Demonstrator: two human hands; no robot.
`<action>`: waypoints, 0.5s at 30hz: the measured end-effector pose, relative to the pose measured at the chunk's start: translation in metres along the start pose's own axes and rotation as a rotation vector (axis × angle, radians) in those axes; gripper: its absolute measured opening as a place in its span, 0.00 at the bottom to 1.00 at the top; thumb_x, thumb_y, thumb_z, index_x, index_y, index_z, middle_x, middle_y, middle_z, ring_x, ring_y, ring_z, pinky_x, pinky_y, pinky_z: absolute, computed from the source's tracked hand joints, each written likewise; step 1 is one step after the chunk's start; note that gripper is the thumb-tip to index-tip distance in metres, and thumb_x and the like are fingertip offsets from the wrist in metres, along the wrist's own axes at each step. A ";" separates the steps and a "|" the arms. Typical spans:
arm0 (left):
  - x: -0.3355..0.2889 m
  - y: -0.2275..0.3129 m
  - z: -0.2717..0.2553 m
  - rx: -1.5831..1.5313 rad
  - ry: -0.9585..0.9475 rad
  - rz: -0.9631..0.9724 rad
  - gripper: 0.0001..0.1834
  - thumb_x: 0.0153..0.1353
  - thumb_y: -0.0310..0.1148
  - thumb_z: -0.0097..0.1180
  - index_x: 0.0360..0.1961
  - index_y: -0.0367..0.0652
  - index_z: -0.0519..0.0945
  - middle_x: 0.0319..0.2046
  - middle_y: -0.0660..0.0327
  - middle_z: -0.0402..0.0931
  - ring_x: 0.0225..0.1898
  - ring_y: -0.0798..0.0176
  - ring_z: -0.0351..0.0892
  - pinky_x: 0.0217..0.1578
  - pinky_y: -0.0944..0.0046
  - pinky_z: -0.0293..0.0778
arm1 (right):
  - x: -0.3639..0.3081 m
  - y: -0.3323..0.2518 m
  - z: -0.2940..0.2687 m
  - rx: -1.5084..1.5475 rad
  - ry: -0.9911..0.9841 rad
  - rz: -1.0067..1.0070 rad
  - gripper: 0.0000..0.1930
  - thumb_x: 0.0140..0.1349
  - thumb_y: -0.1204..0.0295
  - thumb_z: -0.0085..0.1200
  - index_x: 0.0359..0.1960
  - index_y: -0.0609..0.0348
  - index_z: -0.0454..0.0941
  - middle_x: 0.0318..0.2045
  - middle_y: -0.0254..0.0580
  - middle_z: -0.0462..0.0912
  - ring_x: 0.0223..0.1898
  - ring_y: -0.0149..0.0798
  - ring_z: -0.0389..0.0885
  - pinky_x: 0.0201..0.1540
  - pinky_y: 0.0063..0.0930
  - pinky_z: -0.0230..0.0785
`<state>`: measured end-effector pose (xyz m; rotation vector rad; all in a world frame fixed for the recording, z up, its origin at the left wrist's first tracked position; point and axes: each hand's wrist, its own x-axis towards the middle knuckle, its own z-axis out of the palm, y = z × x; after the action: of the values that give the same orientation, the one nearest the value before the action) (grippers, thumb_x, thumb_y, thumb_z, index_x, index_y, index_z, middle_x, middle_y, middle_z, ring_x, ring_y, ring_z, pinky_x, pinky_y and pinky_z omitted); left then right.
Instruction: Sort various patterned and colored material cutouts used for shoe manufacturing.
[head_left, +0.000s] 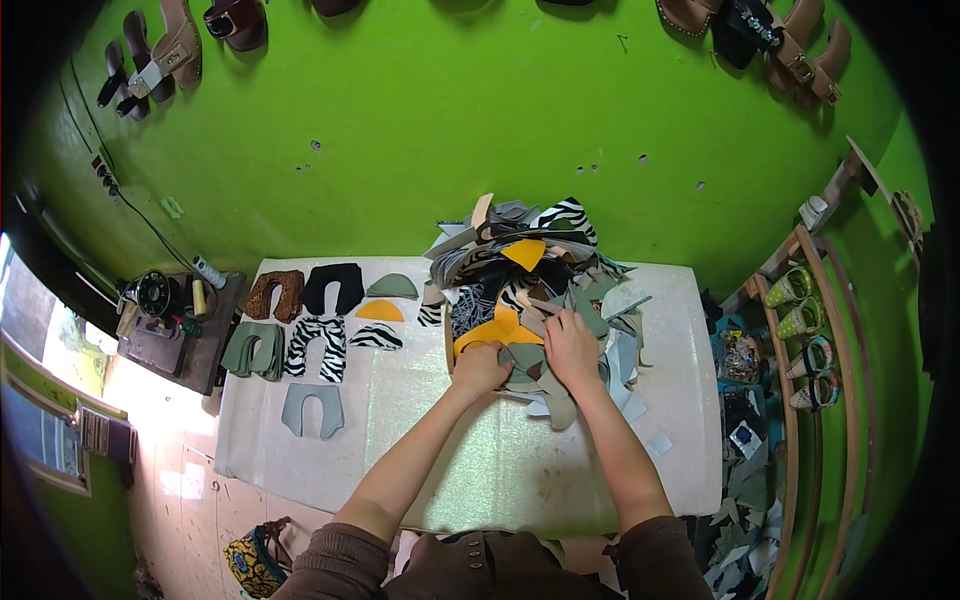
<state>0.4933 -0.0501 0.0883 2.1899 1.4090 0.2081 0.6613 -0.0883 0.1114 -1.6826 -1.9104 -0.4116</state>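
Note:
A heaped pile of cut leather-like pieces point(480, 265), grey, green, yellow, black and zebra-striped, fills and spills over a box on the table. Both my hands are in the near side of it. My left hand point(482, 370) is closed at the edge of a green piece point(524, 357), beside a yellow piece point(500, 325). To its right, my right hand point(572, 348) bends its fingers down over beige and green scraps; what they grip, if anything, is hidden. A grey-green strip point(556, 402) hangs off the near edge.
Left on the white-covered table point(420, 470) lie U-shaped pieces: brown point(266, 290), black point(318, 290), green point(240, 352), zebra point(303, 350) and grey point(288, 410). Half-round pieces point(380, 311) lie beside them. A wooden rack with shoes point(800, 320) stands right, above floor scraps point(745, 500).

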 end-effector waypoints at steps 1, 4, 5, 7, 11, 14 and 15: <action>0.000 0.003 0.000 -0.092 -0.001 -0.024 0.24 0.48 0.47 0.54 0.38 0.38 0.76 0.30 0.47 0.77 0.36 0.48 0.76 0.39 0.56 0.70 | 0.000 0.000 0.000 0.001 0.001 0.000 0.04 0.45 0.75 0.50 0.25 0.58 0.70 0.30 0.40 0.70 0.33 0.42 0.70 0.31 0.32 0.68; 0.004 0.008 -0.003 -0.199 -0.002 -0.089 0.22 0.49 0.46 0.55 0.37 0.38 0.76 0.31 0.47 0.76 0.36 0.49 0.76 0.38 0.57 0.70 | -0.002 0.001 0.001 0.001 -0.007 0.006 0.05 0.45 0.75 0.50 0.25 0.58 0.70 0.30 0.40 0.70 0.33 0.42 0.70 0.32 0.32 0.67; 0.004 0.008 -0.004 -0.212 -0.002 -0.135 0.20 0.50 0.45 0.55 0.36 0.38 0.77 0.30 0.47 0.76 0.36 0.49 0.76 0.38 0.57 0.70 | -0.002 -0.001 0.001 0.005 -0.007 0.003 0.05 0.45 0.75 0.50 0.25 0.58 0.71 0.30 0.40 0.70 0.33 0.42 0.70 0.32 0.32 0.67; 0.006 0.005 -0.004 -0.164 -0.003 -0.111 0.18 0.51 0.44 0.54 0.35 0.39 0.77 0.31 0.48 0.76 0.36 0.49 0.76 0.37 0.56 0.70 | -0.003 -0.003 0.000 0.010 -0.005 -0.001 0.05 0.45 0.75 0.49 0.26 0.58 0.71 0.30 0.40 0.70 0.33 0.42 0.70 0.32 0.32 0.67; 0.000 0.012 -0.010 -0.065 0.108 0.007 0.12 0.53 0.38 0.52 0.32 0.40 0.77 0.31 0.52 0.76 0.35 0.50 0.75 0.35 0.56 0.70 | -0.009 -0.002 -0.002 0.025 -0.059 0.006 0.05 0.45 0.75 0.49 0.26 0.58 0.71 0.29 0.41 0.69 0.33 0.43 0.70 0.32 0.33 0.66; -0.004 0.016 -0.023 -0.031 0.231 0.115 0.10 0.52 0.35 0.52 0.31 0.40 0.77 0.31 0.54 0.75 0.34 0.50 0.74 0.34 0.56 0.70 | -0.012 0.000 -0.004 0.042 -0.072 0.014 0.06 0.45 0.75 0.49 0.27 0.59 0.70 0.29 0.41 0.69 0.33 0.44 0.70 0.32 0.34 0.66; -0.006 0.017 -0.028 -0.030 0.229 0.117 0.10 0.52 0.35 0.52 0.31 0.40 0.77 0.31 0.54 0.75 0.34 0.50 0.74 0.34 0.56 0.70 | -0.013 0.000 -0.004 0.054 -0.079 0.019 0.07 0.45 0.76 0.50 0.28 0.59 0.70 0.29 0.41 0.69 0.34 0.44 0.70 0.32 0.35 0.66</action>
<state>0.4936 -0.0509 0.1219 2.2829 1.3858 0.5334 0.6633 -0.1007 0.1073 -1.7037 -1.9421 -0.2879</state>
